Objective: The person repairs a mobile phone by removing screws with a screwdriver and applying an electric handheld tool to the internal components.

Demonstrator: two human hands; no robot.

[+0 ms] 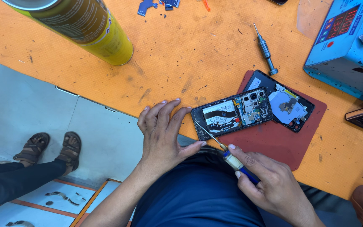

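Matt scuffed orange mat (198, 50), glossy yellow metal can (85, 25), knurled steel screwdriver (265, 50), dull red pad (282, 143)

An orange, speckled, scuffed work mat (215, 46) covers the bench from twelve to four o'clock. Below its diagonal edge, pale grey floor tiles (30, 105) fill nine o'clock. At seven o'clock lie light panels edged with orange-brown strips (85, 199) bearing small metal handles (57, 194). Lighting is bright and even, casting soft shadows.

The left hand (161, 136) is resting flat at the surface's near edge, fingers spread, thumb stretching rightward. The right hand (269, 183) is curling into a pinching grip, forearm angling in from the lower right.
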